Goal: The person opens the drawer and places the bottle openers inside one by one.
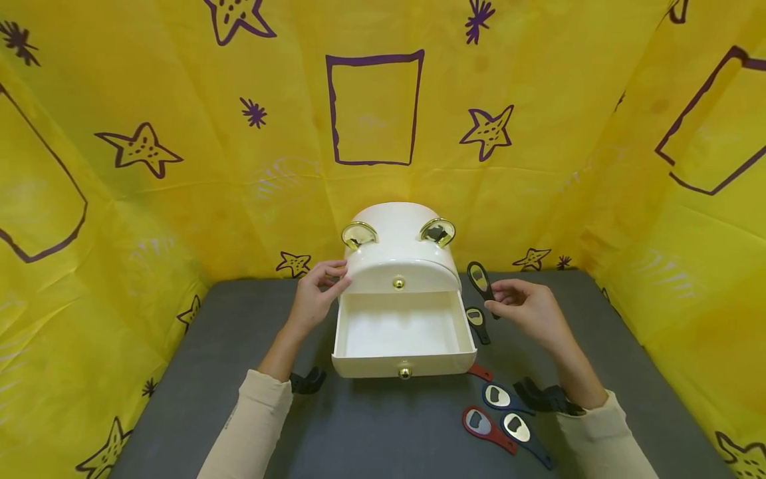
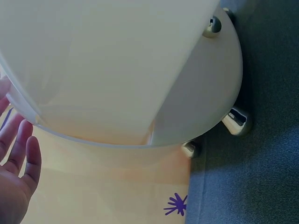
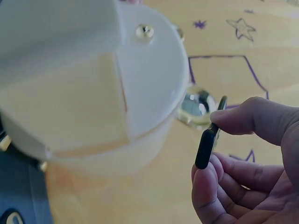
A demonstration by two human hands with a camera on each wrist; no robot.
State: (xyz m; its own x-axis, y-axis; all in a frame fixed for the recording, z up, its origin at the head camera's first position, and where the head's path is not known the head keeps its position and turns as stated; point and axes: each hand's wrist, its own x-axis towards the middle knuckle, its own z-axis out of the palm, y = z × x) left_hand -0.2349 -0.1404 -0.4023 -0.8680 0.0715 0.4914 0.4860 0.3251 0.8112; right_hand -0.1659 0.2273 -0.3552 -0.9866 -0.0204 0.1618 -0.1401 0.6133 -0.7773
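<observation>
A white cabinet (image 1: 391, 253) with round gold-rimmed ears and gold knobs stands in the middle of the head view. Its lower drawer (image 1: 365, 367) is pulled out, and the bare inside shows. My left hand (image 1: 318, 293) touches the cabinet's left side near the upper front, its fingers fairly straight in the left wrist view. To the right of the cabinet, my right hand (image 1: 529, 311) pinches a black bottle opener (image 1: 479, 278) between thumb and fingers, raised with its gold-plated head up. The right wrist view shows this bottle opener (image 3: 207, 147) edge-on.
Another black bottle opener (image 1: 477, 320) lies right of the drawer. Several more, including a red one (image 1: 487, 429) and a blue one (image 1: 525, 436), lie on the grey table (image 1: 371, 439) at front right. Yellow patterned cloth (image 1: 287, 186) encloses the back and sides.
</observation>
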